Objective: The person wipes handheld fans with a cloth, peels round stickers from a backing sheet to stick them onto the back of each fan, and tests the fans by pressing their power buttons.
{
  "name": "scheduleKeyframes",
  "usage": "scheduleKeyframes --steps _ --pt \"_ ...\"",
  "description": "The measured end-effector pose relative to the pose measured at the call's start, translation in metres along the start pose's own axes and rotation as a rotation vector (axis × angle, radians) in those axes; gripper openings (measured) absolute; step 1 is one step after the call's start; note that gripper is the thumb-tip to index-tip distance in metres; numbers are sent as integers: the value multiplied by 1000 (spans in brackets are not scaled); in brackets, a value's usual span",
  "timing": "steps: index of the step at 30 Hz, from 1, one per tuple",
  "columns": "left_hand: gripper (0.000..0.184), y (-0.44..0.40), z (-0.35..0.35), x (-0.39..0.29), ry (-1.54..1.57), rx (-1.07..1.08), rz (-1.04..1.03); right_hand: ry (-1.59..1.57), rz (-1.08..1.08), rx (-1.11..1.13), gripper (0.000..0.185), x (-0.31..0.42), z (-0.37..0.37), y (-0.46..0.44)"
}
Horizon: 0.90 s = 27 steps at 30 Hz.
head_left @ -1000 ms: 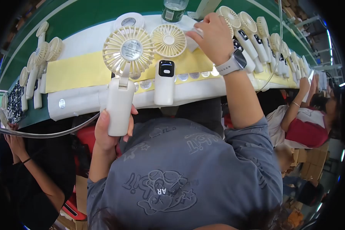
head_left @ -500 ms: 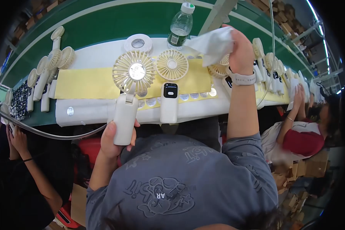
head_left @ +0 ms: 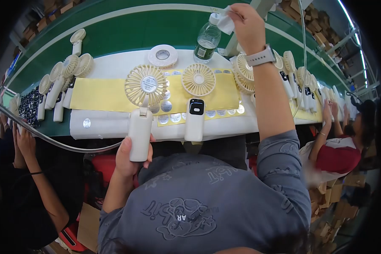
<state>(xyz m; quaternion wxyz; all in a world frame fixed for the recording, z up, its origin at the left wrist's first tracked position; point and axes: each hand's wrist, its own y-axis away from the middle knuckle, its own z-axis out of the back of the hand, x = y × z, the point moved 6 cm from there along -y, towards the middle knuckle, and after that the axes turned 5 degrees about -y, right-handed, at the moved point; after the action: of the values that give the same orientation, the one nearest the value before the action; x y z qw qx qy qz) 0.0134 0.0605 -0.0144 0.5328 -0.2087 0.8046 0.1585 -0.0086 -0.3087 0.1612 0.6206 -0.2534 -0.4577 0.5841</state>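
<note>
My left hand (head_left: 125, 157) is wrapped around the handle of a cream handheld fan (head_left: 139, 135), whose round head carries a silver label and leans over yellow sticker sheets. Up near the bottle cap, my right hand (head_left: 249, 27) pinches a crumpled thin white sheet (head_left: 226, 23); whether it is tissue or plastic film, I cannot tell. Between my arms, a second handheld fan (head_left: 195, 122) with a black panel lies with its head on the yellow sticker sheet (head_left: 101, 94). Round silver stickers show along that sheet's edges.
A roll of white tape (head_left: 162, 55) and a water bottle (head_left: 207, 42) stand behind the fans. More fans sit in groups at left (head_left: 57, 84) and right (head_left: 298, 76). A clear hose (head_left: 72, 148) curves across the left. People work on both sides.
My right hand has moved up and slightly left with the white sheet, which looks more bunched up. My left hand still holds the fan. The whole view has shifted slightly.
</note>
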Motion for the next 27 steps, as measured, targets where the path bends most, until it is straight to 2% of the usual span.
scheduleKeyframes --steps 3,7,11,12,15,17,19,22,24,27 --pt "73 -2 0 2 7 9 7 177 380 20 32 21 -11 -3" --pt "71 -4 -5 0 -52 5 -9 261 172 144 28 28 -20 8" --pt "74 -5 -3 4 -25 1 -10 236 -39 49 37 19 -30 22" --pt "74 -3 -3 3 -38 0 -13 226 -21 -39 40 18 -21 21" --pt "74 1 -1 -2 -36 2 -34 54 -334 -335 36 -24 21 42" --pt "75 4 2 0 28 5 -46 -603 -582 -560 38 -50 49 65" --pt "78 2 2 3 89 13 -57 -738 -705 -790 34 -55 69 92" --pt "79 -5 -7 1 156 25 -51 -1730 -844 -428 32 -104 64 127" --pt "80 -8 -12 0 182 85 -53 -1898 -855 -365 35 -116 73 132" --pt "75 -7 -24 -9 165 57 -25 -2100 -925 -320 34 -106 67 120"
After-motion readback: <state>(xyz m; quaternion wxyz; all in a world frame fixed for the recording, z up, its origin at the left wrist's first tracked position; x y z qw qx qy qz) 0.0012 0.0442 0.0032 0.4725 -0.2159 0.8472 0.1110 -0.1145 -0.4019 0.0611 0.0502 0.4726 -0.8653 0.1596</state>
